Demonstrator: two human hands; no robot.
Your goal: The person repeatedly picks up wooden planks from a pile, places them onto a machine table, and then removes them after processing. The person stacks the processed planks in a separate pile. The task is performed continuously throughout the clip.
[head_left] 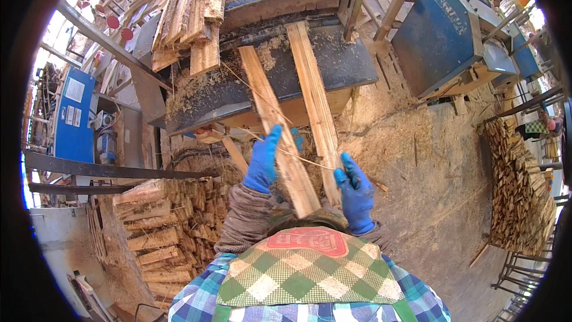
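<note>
My left hand (263, 164), in a blue glove, is closed around a narrow wooden board (285, 143), thumb on the near side and fingertips showing past the far edge. This board slants from the dark machine table (223, 98) toward my body. A second board (314, 95) lies to its right, its far end on the table. My right hand (357, 195), also blue-gloved, is beside that board's near end. Its thumb and forefinger pinch the end of a thin wood strip (307, 160) that crosses over the left board.
Several rough boards (193, 15) lie on the machine's left part, among sawdust. Stacked wood pieces (158, 232) stand at lower left, and another pile (518, 185) at far right. A blue machine (438, 39) stands at back right, a blue cabinet (76, 116) at left. Metal rails (119, 167) reach in from the left.
</note>
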